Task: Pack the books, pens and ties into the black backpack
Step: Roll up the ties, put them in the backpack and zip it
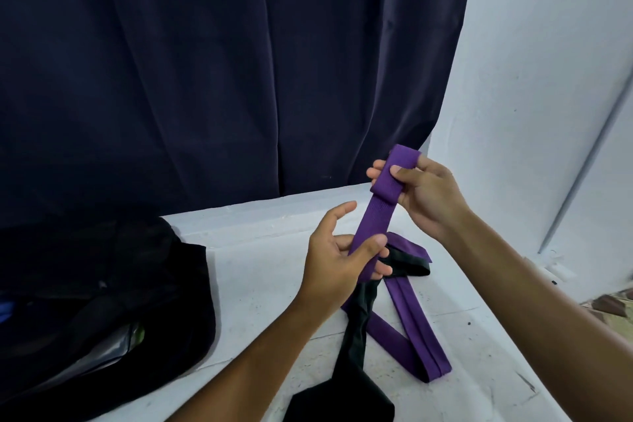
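Observation:
A purple tie (376, 216) is stretched between my hands above the white table (260, 277). My right hand (424, 195) pinches its folded upper end, wrapped over the fingers. My left hand (339, 257) grips the strip lower down. The rest of the purple tie trails onto the table and loops back at the front right. A black tie (356, 336) lies under it, running from near my left hand to the front edge. The black backpack (102, 301) lies open at the left, with something silvery and something blue showing inside.
A dark navy curtain (222, 62) hangs behind the table. A white wall (548, 79) stands at the right, with a patch of patterned floor (613, 308) beyond the table's right edge.

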The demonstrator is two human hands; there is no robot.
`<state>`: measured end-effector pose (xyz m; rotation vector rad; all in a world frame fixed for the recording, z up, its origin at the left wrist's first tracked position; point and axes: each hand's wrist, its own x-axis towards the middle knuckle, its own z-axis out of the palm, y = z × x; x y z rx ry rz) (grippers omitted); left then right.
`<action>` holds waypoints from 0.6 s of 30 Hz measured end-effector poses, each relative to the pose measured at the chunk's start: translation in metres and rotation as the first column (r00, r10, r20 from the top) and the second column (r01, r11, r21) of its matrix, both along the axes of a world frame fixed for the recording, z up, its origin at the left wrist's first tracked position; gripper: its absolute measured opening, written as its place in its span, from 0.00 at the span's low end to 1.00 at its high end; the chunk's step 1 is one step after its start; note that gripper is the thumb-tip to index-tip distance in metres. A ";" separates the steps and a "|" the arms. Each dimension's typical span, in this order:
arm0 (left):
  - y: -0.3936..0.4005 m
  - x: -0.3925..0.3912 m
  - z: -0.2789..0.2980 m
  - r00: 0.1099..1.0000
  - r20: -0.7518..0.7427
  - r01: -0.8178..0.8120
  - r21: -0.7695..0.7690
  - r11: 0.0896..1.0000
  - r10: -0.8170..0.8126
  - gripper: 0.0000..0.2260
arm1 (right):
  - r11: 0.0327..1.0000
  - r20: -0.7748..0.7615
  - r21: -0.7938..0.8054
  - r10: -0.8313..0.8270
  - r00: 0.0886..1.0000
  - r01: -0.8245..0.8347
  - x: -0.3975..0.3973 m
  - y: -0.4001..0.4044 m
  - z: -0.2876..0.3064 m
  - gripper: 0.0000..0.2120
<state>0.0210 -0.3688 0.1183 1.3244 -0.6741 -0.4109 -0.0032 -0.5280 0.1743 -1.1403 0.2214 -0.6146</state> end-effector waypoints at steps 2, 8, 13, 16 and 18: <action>0.006 -0.003 -0.001 1.000 0.002 0.019 0.021 1.000 -0.019 0.21 | 0.983 -0.015 -0.165 -0.083 0.996 0.080 0.004 -0.003 -0.008 0.13; 0.022 0.011 0.019 0.998 -0.055 -0.042 0.013 0.999 0.042 0.11 | 0.705 -0.252 -0.665 0.099 0.963 -0.246 0.001 -0.010 -0.035 0.11; 0.033 0.042 0.042 0.996 -0.056 -0.064 0.122 0.990 0.072 0.09 | 0.705 -0.423 -0.480 0.336 0.842 -0.522 -0.010 -0.005 -0.036 0.10; 0.036 0.054 0.050 0.996 -0.088 -0.002 0.176 0.984 0.018 0.11 | 0.691 -0.476 -0.391 0.414 0.776 -0.608 -0.015 0.002 -0.034 0.14; 0.036 0.059 0.055 0.994 -0.104 0.059 0.213 0.975 -0.038 0.13 | 0.609 -0.542 -0.429 0.417 0.729 -0.667 -0.017 0.008 -0.033 0.26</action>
